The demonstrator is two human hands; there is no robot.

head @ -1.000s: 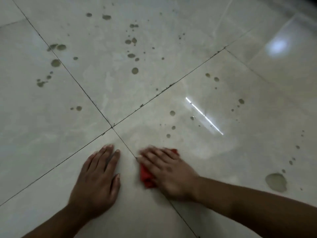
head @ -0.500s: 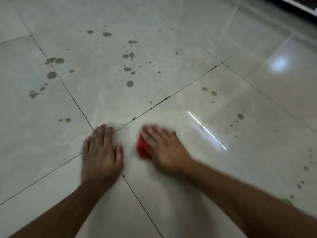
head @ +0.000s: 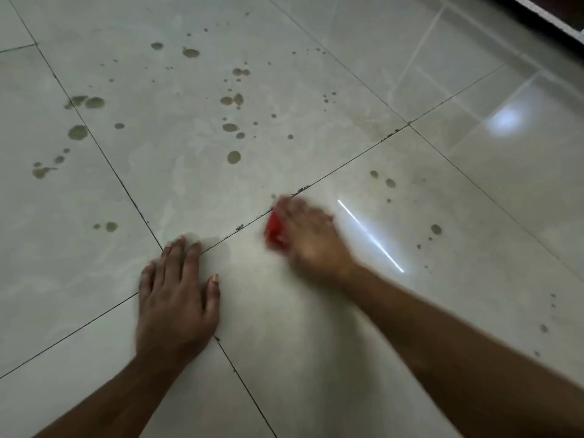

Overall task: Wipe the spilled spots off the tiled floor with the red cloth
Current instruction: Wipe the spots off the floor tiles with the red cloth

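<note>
The left hand [head: 177, 298] lies flat on the tiled floor [head: 316, 327], fingers straight and spread, holding nothing, right where four tiles meet. To its right and a bit farther away, the right hand [head: 308, 235] looks blurry and presses down on the red cloth [head: 274, 232]. The cloth peeks out at the hand's left side, beside a dark tile line. Many brown spots [head: 234, 157] dot the far tiles, with more on the right.
</note>
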